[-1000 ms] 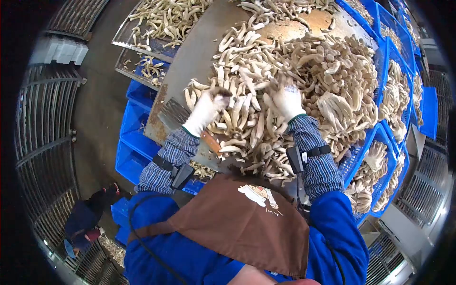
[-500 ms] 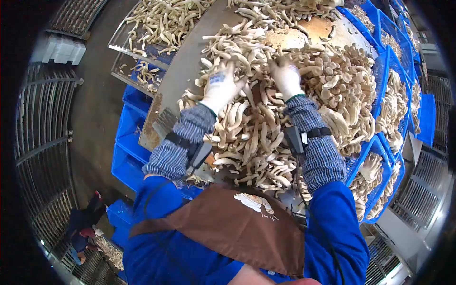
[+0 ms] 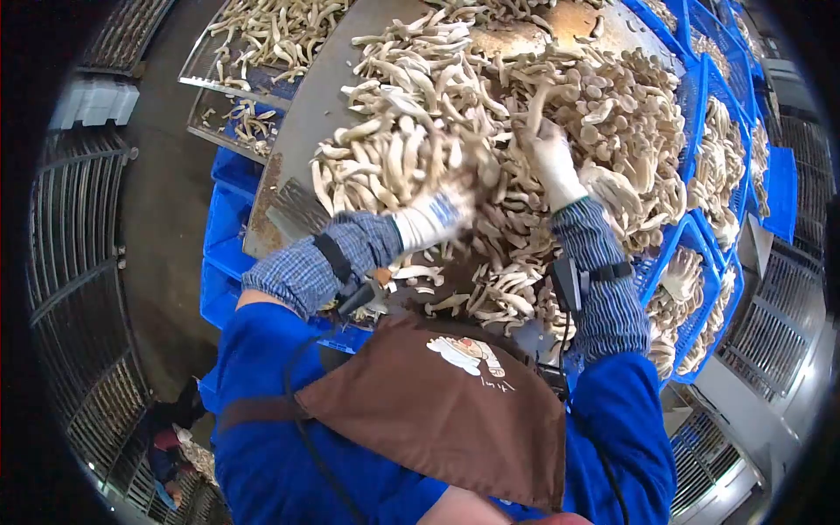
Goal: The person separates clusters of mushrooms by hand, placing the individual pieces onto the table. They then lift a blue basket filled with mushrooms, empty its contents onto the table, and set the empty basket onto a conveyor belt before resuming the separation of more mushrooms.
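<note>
Reaching over the counter [image 3: 317, 122], I have both gloved hands among the mushrooms. My right hand [image 3: 553, 159] has its fingers drawn together around one pale mushroom [image 3: 536, 107], which stands up from the fingertips. It works where the loose mushrooms [image 3: 394, 157] meet the heap of clustered ones [image 3: 634, 140]. My left hand [image 3: 439, 217] is low over the near side of the loose ones, its fingers so blurred that I cannot tell whether they are spread or pinching anything.

Room is tightest on my right: the clusters fill the counter right up to the blue baskets [image 3: 696, 131] along that side, themselves loaded with mushrooms. On my left, a bare strip of metal runs between the loose mushrooms and the rusty counter edge, narrowed nearer me by a flat metal tool [image 3: 296, 208] lying just beside my left forearm. Beyond that edge sit a mesh tray [image 3: 197, 66] of mushrooms and blue crates [image 3: 229, 223], then a broad stretch of floor [image 3: 162, 192]. A dark bare patch shows between my left hand and my brown apron [image 3: 446, 402], close to the near edge. At the far end, a stained patch lies uncovered too.
</note>
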Action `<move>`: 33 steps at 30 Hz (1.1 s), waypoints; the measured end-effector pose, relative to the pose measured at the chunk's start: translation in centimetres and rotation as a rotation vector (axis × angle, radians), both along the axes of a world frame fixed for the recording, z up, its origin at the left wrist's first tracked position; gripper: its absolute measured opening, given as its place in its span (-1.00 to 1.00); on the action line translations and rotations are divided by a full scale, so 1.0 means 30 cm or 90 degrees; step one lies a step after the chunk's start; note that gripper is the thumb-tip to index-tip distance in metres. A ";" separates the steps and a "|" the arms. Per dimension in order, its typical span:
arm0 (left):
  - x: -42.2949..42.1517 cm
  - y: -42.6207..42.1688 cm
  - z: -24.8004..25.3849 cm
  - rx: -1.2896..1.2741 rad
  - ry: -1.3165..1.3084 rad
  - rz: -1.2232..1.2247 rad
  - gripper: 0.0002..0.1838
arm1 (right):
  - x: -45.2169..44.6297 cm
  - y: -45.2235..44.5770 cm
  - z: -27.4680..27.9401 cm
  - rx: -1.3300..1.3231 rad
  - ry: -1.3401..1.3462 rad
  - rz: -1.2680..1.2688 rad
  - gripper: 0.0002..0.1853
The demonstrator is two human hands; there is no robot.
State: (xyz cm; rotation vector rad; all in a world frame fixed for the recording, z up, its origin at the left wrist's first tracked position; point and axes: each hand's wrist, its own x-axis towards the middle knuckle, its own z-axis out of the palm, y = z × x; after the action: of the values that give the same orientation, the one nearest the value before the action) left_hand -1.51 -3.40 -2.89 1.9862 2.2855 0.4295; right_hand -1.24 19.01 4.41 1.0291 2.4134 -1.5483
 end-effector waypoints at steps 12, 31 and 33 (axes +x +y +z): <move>-0.208 0.407 0.209 -0.131 -0.030 0.063 -0.38 | 0.479 -0.274 -0.125 0.042 0.068 0.025 -0.65; 0.004 0.438 -0.022 0.014 -1.066 0.236 -0.48 | 0.570 -0.046 -0.222 -0.788 0.273 -0.598 -0.51; 0.001 0.333 0.018 0.120 -1.128 0.125 -0.53 | 0.534 -0.134 -0.019 -0.842 0.277 -0.548 -0.48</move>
State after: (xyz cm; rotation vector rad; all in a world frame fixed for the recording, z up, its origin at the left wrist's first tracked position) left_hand -1.47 6.58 -2.35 0.5622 1.1379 1.5546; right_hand 14.77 15.00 3.83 1.3877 0.4113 -3.0503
